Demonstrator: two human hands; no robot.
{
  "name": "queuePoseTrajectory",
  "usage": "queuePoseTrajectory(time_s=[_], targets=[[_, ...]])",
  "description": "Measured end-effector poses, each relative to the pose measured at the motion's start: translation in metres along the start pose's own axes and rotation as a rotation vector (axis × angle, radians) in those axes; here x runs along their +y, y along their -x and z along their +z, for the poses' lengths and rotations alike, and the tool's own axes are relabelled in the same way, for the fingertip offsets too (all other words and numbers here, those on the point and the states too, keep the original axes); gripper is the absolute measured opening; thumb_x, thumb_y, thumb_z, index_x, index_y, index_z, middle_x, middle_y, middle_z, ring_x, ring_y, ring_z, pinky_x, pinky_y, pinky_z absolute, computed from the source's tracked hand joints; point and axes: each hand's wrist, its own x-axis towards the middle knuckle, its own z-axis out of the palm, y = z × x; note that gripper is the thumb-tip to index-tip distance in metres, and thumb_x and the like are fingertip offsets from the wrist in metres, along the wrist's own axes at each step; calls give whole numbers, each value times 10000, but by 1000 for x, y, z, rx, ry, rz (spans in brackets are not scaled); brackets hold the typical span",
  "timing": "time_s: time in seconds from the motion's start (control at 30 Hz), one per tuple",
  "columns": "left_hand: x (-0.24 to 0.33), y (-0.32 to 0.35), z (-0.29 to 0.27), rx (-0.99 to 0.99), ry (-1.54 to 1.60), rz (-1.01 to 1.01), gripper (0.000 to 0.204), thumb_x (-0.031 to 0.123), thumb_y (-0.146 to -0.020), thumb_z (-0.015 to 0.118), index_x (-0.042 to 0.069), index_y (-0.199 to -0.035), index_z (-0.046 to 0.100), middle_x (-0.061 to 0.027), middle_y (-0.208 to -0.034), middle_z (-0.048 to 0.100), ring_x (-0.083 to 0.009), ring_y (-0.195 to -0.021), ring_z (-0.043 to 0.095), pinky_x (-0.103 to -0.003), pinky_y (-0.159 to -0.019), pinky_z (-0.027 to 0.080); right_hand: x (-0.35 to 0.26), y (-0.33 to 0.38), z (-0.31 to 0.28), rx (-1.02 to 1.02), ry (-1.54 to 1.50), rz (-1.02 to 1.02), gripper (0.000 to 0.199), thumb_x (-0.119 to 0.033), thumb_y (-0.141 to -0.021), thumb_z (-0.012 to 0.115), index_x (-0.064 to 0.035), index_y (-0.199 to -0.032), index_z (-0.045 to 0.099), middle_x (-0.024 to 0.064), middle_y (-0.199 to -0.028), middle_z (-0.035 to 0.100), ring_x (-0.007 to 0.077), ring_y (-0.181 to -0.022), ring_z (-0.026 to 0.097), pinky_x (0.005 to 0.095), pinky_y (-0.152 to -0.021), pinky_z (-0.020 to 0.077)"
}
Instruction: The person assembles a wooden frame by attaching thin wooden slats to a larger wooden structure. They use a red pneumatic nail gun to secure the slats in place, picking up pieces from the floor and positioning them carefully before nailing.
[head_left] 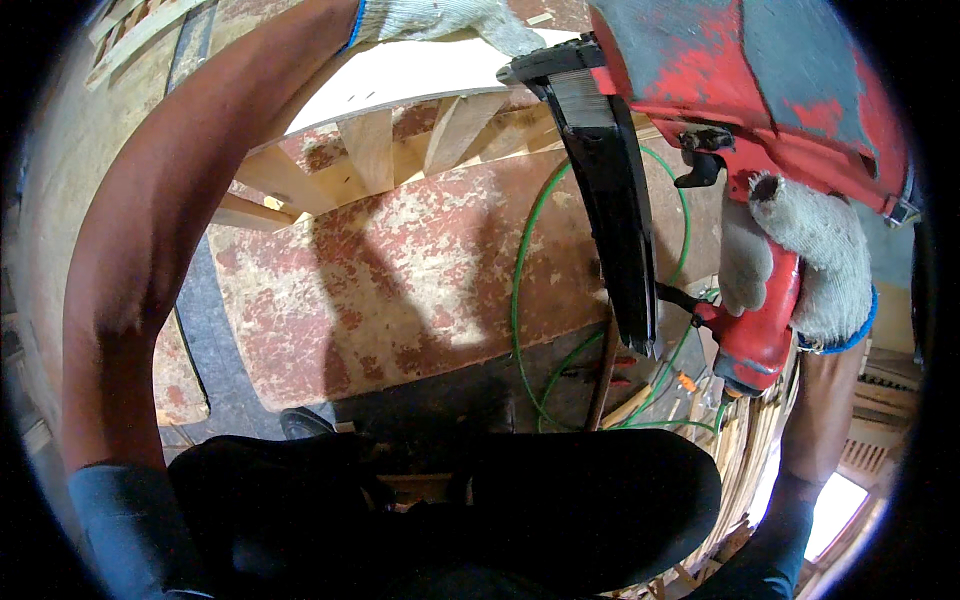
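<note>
In a grey-white knit glove with a blue cuff, my right hand (815, 250) is closed around the handle of a worn red and grey nail gun (770, 120). The gun is held up at the right, and its long black magazine (605, 190) slants down toward me. My left hand (440, 20), gloved likewise, rests at the top edge on a white panel (420, 72), with its visible fingers stretched out toward the gun's nose. Part of that hand is cut off by the picture's edge. Pale wooden slats (368, 150) stand along the panel's near edge.
Under the slats lies a worktop with worn reddish paint (380, 290). A green air hose (517, 290) loops below the gun. Wood strips (750, 480) are piled at the lower right, and a slatted wooden piece (140, 40) lies at the far left.
</note>
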Motion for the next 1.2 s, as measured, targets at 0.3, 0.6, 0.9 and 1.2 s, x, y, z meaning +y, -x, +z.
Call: queuePoseTrajectory(time_s=[0.3, 0.6, 0.9, 1.2], targets=[[7, -7, -1, -6, -239, -218, 271, 310, -931, 608, 69, -929, 732, -91, -736, 682, -245, -668, 633, -412, -623, 493, -44, -14, 12, 7, 157, 176, 420, -336, -976, 627, -26, -692, 632, 117, -602, 617, 212, -509, 588, 336, -502, 466], [-21, -27, 8, -71, -366, 15, 165, 117, -806, 573, 68, -848, 725, -109, -684, 666, -273, -579, 631, -440, -501, 462, -70, -25, -1, 22, 423, 132, 405, -319, -961, 644, -10, -699, 643, 116, -576, 603, 215, -468, 571, 333, -474, 460], [-3, -24, 6, -212, -98, -185, 139, 190, -860, 607, 110, -801, 704, -40, -645, 615, -194, -595, 576, -398, -552, 431, -90, -27, 14, -48, 438, 192, 385, -275, -958, 652, 23, -714, 639, 127, -565, 598, 225, -453, 573, 341, -453, 466], [5, -8, 9, -12, 116, -169, 262, 297, -905, 607, 139, -700, 646, 23, -591, 529, -140, -532, 455, -390, -505, 306, -84, -21, 28, 157, 371, 205, 398, -274, -956, 651, 26, -695, 638, 118, -543, 585, 217, -452, 569, 335, -455, 459]])
